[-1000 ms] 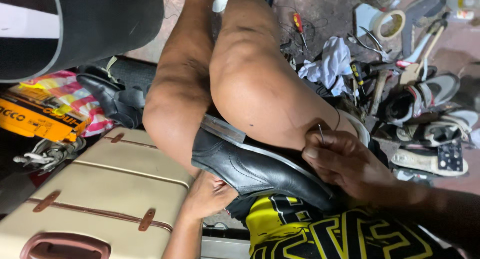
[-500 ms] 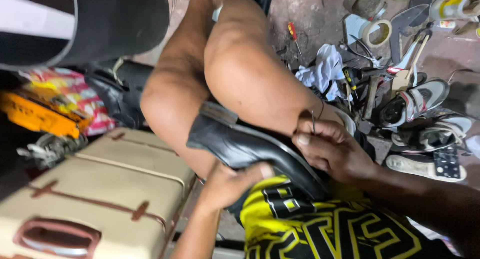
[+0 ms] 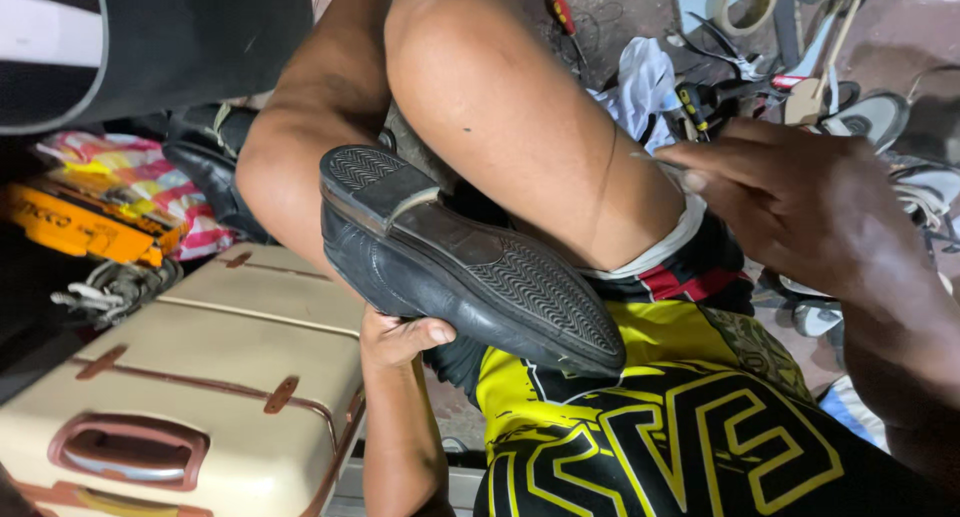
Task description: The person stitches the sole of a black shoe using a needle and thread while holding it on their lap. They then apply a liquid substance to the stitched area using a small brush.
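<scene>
Black leather dress shoe [image 3: 470, 267], stiff ridged rubber sole upward, light: my left hand [image 3: 398, 337] cups its upper from beneath; my right hand [image 3: 800, 202] pinches a thin needle [image 3: 655, 160].

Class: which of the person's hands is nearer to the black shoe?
Left. The left hand grips the black shoe from beneath; the right hand is off to its right, apart, pinching something thin.
</scene>
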